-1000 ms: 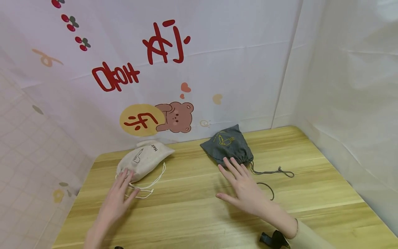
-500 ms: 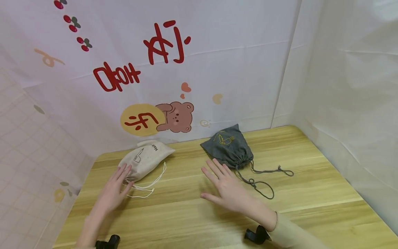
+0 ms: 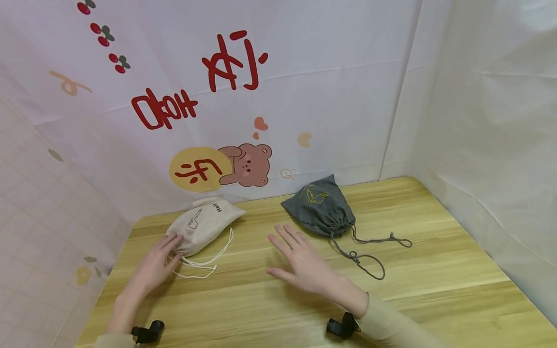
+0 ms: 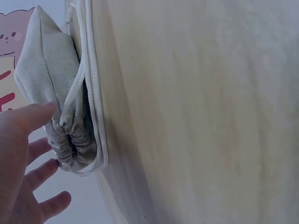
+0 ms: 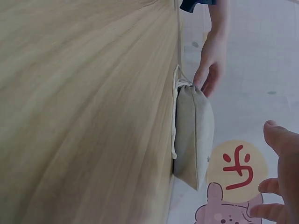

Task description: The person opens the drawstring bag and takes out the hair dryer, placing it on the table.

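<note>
From my end: L hand [image 3: 154,266] is at the neck of the beige bag [image 3: 206,224], which lies by the table's [image 3: 243,304] far edge, near the far L corner. L fingers are loosely bent, not wrapped round anything; tips are on or right by the cloth, can't tell if they actually touch. R hand [image 3: 304,266] hovers above the table, fingers straight & spread, nothing held. Grey bag [image 3: 322,205] is at the far edge too, between its middle and the far R corner, just beyond the R fingertips, apart from them.

To handle the beige bag well, I'd get thumb + fingers right round the gathered neck, use R to steady the body, and keep the white cords [image 3: 224,246], loose on the table on its R side, from snagging. Tugged from one side only, it'd prob. slide. Grey cords [image 3: 376,240] trail toward the table's R edge, ending in loops; same caution.

Containers: both are drawstring bags. Beige mouth is bunched, w/ a small dark gap in the folds per L wrist cam; body bulges, so prob. smth inside, contents hidden. Grey neck's gathered, body looks flatter; can't see in.
</note>
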A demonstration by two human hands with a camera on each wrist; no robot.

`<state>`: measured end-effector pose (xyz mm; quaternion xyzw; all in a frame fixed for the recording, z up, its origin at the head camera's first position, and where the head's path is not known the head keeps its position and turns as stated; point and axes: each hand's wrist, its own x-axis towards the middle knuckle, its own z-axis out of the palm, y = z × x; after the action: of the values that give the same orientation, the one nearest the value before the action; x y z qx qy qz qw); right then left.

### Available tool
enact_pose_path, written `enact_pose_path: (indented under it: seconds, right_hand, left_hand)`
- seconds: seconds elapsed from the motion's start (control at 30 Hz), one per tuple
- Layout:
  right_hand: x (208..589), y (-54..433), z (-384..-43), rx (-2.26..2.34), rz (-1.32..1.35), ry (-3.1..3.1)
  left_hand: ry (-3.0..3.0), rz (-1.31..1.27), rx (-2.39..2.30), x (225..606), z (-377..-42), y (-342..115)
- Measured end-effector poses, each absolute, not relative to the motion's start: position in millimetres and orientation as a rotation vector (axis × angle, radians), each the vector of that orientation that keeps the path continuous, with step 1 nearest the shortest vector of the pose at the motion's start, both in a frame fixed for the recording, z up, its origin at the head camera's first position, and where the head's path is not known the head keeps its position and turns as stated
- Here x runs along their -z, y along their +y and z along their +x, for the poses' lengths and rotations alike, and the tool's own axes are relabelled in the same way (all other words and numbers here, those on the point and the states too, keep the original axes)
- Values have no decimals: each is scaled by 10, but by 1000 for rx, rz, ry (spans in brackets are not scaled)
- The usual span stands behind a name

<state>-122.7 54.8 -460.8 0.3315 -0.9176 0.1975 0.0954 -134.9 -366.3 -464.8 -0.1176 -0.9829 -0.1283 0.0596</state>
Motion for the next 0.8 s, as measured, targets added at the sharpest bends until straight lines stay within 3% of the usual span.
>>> enact_pose_path:
  seconds: [0.8]
  right_hand:
    - [4697,190,-1397,-789,1010,-2765]
  left_hand:
    - [-2907,-326,496,4681,-1415,-3546]
